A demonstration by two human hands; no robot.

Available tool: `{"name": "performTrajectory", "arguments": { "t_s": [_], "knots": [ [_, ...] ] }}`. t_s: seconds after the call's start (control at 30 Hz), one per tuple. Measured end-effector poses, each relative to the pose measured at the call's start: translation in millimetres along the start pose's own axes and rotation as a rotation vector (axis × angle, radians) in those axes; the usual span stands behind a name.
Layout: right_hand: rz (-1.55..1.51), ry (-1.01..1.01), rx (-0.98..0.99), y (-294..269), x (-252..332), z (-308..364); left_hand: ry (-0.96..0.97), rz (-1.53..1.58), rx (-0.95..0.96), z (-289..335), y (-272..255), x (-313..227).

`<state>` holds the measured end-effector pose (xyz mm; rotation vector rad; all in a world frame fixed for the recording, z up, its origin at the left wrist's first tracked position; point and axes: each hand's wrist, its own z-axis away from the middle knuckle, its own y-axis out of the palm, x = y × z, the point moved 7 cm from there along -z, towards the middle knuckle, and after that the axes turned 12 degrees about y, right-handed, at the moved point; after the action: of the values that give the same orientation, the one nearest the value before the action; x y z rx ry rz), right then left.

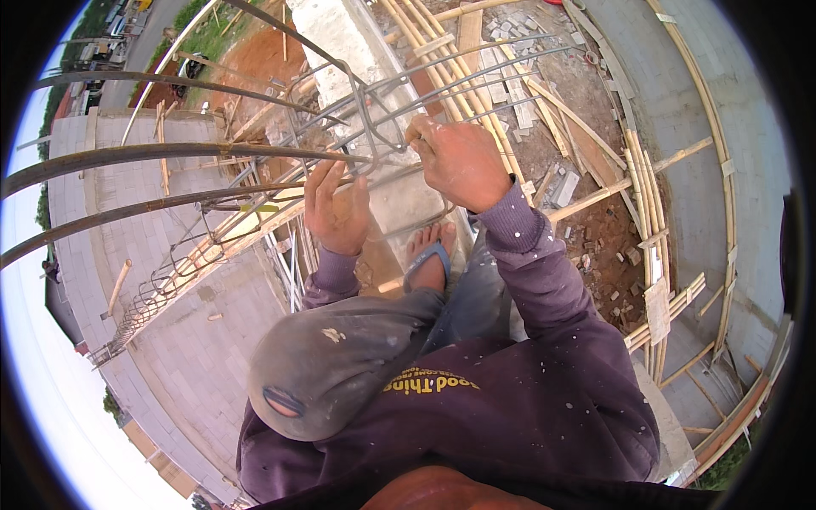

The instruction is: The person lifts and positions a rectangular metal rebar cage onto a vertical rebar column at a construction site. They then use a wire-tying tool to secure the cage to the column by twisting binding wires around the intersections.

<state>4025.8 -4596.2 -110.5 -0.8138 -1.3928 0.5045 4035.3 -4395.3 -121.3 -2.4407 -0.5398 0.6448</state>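
Here rebar (pixel 170 151) crowds the left hand (pixel 337 211); bamboo poles (pixel 595 197) lie rightward.

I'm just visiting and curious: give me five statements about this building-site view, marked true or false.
1. The left hand is close to steel bars. True.
2. The right hand wears a glove. False: it is bare.
3. The visible foot wears a flip-flop. True.
4. Both sleeves are bright yellow. False: the sleeves are dark purple.
5. Pale poles show to the right of the right hand. True.
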Motion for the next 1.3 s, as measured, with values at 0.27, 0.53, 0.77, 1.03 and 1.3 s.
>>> {"name": "performTrajectory", "arguments": {
  "t_s": [0.27,0.53,0.77,1.03,1.3],
  "knots": [
    [-0.776,0.207,0.278,27.0,-12.4,63.4,-0.594,0.966,0.221,33.0,39.0,-21.7],
    [-0.182,-0.141,-0.095,23.2,-52.9,102.2,-0.461,1.447,-0.031,28.7,18.3,-9.6],
    [-0.457,0.456,-0.095,22.3,-113.5,116.8,-0.630,1.493,0.220,60.6,25.2,-17.9],
    [-1.513,0.882,-0.667,33.4,-176.5,109.0,-0.821,1.469,0.578,119.6,59.7,-42.5],
    [-0.702,0.441,0.051,84.3,-70.0,119.7,-1.062,1.191,0.203,107.8,74.4,-14.5]
  ]
}}
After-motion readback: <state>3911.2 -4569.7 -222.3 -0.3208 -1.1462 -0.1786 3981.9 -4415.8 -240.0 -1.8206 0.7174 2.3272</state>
